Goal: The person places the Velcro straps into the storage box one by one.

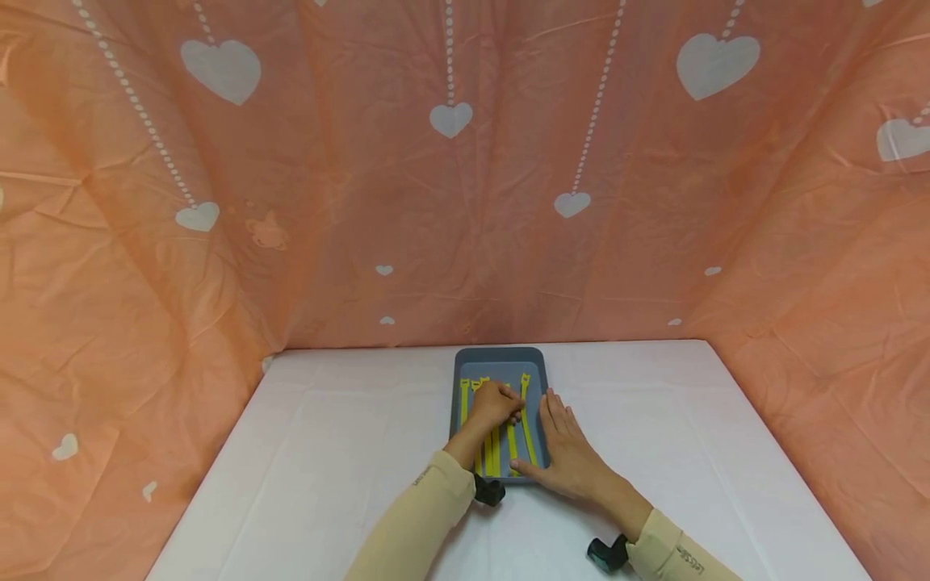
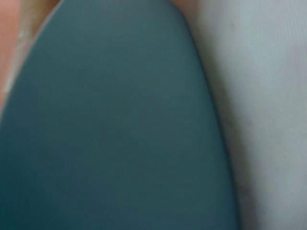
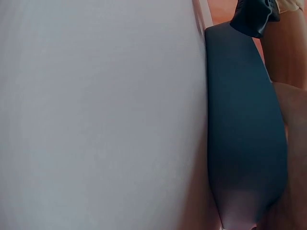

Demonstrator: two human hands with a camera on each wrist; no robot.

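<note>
A blue-grey rectangular tray point(image 1: 501, 353) holds several yellow slot-headed straps, lying roughly lengthwise. My left hand point(image 1: 496, 403) reaches over the tray with curled fingers, and its fingertips pinch the upper part of the rightmost yellow strap point(image 1: 529, 440). That strap slants slightly; the hand covers parts of the others. My right hand point(image 1: 570, 460) lies along the tray's right side, fingers straight and thumb stretched over the near right corner. In the left wrist view, the tray's outer wall point(image 2: 124, 120) fills most of the picture; the right wrist view also shows this wall point(image 3: 244, 120).
The tray stands on a white-covered table point(image 1: 349, 436), near its far edge. An orange curtain point(image 1: 465, 242) with pale hearts hangs behind and on both sides. Black wrist cameras point(image 1: 489, 490) sit on both forearms.
</note>
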